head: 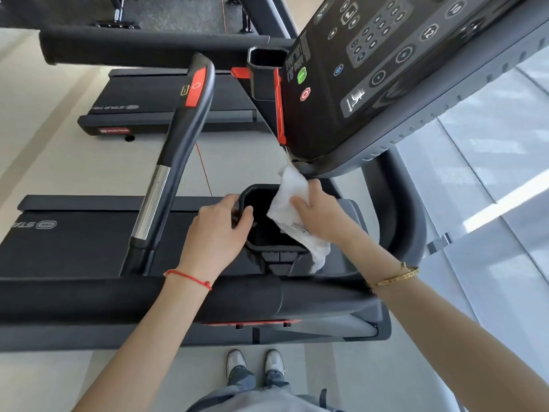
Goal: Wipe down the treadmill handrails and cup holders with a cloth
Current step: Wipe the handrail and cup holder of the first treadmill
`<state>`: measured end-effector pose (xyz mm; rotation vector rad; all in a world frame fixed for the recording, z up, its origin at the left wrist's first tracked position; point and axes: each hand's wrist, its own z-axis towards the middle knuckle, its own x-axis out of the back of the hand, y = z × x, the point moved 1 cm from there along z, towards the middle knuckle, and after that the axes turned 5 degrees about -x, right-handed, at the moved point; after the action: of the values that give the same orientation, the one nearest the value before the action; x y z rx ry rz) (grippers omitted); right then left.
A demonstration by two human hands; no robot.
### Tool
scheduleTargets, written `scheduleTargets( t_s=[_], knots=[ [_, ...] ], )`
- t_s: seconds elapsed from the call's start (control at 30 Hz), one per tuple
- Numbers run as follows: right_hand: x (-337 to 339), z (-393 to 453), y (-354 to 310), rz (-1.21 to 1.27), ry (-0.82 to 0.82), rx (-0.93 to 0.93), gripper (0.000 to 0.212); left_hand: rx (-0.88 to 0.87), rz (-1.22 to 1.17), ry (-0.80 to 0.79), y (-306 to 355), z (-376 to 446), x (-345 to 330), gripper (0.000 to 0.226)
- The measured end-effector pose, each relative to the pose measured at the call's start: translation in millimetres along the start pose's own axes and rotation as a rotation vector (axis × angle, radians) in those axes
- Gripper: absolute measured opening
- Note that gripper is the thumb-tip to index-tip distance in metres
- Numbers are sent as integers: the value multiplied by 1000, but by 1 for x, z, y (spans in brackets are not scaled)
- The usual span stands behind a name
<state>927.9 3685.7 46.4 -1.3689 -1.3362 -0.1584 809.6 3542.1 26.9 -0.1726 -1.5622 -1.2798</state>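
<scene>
A black cup holder sits in the middle of the treadmill, below the console. My left hand grips its left rim, thumb hooked inside. My right hand holds a white cloth against the holder's right rim, and the cloth hangs over that edge down to the lower right. A black padded side handrail runs across in front of me, under both forearms. A curved inner handrail with a silver sensor strip and a red panel rises to the left. A second cup holder stands at the far side of the console.
The tilted console with its buttons overhangs at the upper right. The running belt lies at the left, and another treadmill stands beyond it. A red safety cord hangs near the holder. My shoes stand on the pale floor.
</scene>
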Motion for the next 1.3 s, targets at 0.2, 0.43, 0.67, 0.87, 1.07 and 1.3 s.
scheduleTargets(
  t_s=[0.2,0.43,0.67,0.87,1.07,1.3],
  knots=[
    [-16,-29,21,-36,27,-6,27,-1,-24,22,-1,0,-2,37],
    [-3,-16,11,178,219,-116,22,-7,-27,25,-3,0,-2,36],
    [-18,-31,19,-111,51,55,24,-5,-45,24,-2,-1,-2,34],
    [-20,-16,21,-249,-13,24,4,1,-35,5,0,-3,0,38],
    [3,14,5,-246,-60,206,44,10,38,11,1,-12,5,37],
    [2,35,-22,-619,-39,504,33,0,75,42,3,-20,4,35]
  ],
)
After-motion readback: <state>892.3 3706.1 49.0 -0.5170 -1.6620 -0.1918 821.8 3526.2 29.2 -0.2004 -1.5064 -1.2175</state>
